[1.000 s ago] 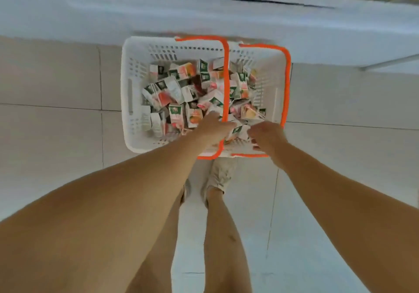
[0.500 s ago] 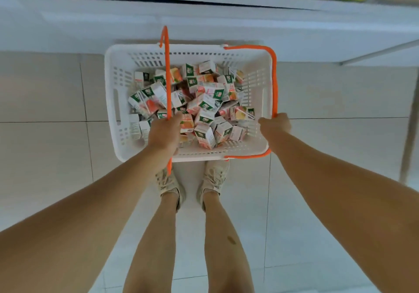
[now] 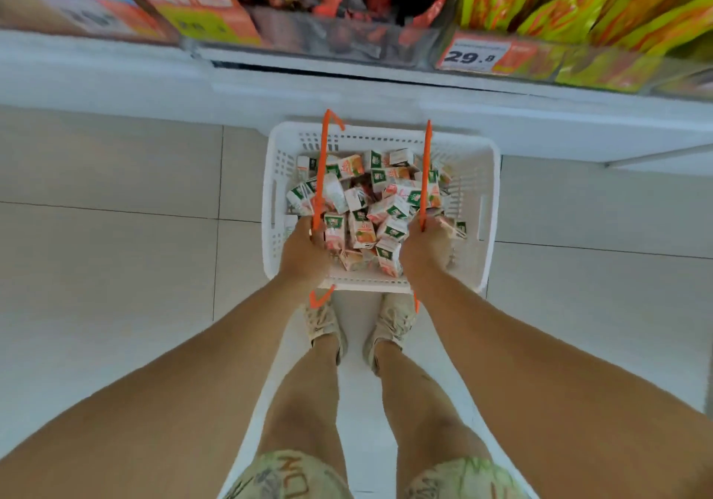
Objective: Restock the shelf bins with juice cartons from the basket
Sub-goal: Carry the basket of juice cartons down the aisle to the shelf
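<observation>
One basket [image 3: 468,267], two handles [image 3: 319,174], dozens of cartons [image 3: 362,234].

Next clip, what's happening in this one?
A person stands at a store shelf, looking down at a white plastic basket full of small juice cartons. The left hand grips one orange handle and the right hand grips the other orange handle, both handles pulled upright. The basket sits in front of the person's shoes, near the shelf base. No carton is in hand, so restocking has not started.
</observation>
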